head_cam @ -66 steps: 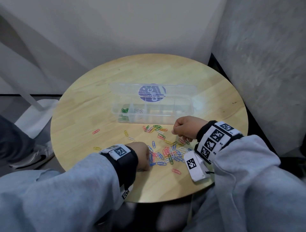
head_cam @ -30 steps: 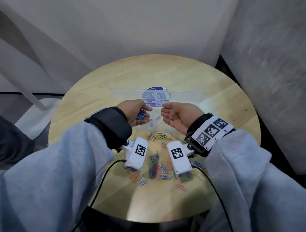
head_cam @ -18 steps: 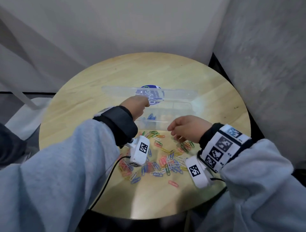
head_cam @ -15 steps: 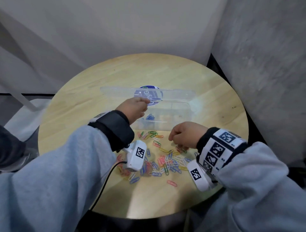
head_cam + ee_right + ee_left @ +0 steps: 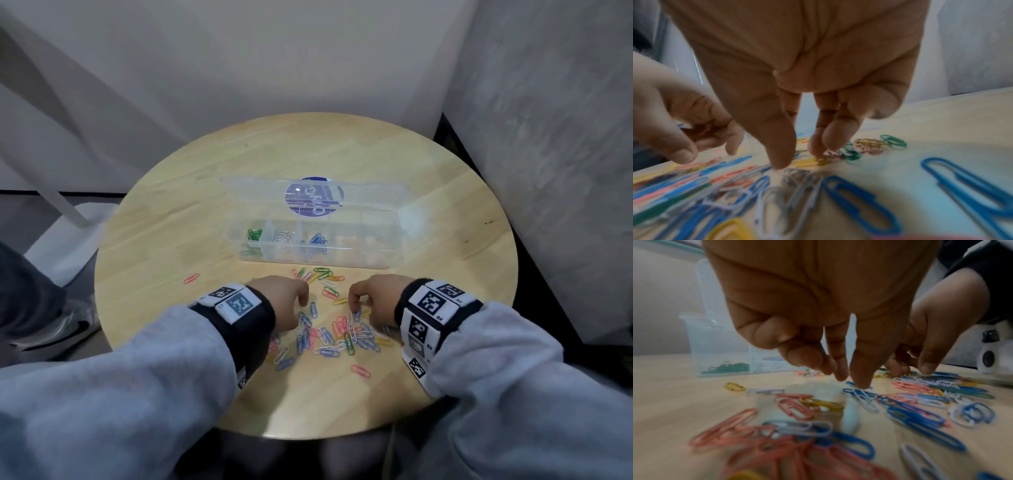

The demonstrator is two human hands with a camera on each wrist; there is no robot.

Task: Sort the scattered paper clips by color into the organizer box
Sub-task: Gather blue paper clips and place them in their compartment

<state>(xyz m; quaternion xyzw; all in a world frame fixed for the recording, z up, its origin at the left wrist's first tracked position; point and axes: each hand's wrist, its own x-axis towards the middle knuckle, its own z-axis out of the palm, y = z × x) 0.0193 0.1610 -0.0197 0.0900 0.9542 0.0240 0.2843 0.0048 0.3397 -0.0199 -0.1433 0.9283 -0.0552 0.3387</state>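
Observation:
A clear organizer box stands open mid-table, its lid with a blue sticker tipped back. Green clips, white clips and blue clips lie in three separate compartments on the left. A mixed pile of colored paper clips lies in front of the box. My left hand hangs over the pile's left side, its fingertips pointing down at a blue and white clip, holding nothing. My right hand reaches down at the pile's right, its thumb tip beside white clips.
The round wooden table stands in a corner between light walls. A lone pink clip lies at the left and another pink clip near the front. The box's right compartments hold no bright clips.
My left hand dropped blue clips into the box's third compartment, then drew back down to the pile. My right hand stayed low over the pile's right side.

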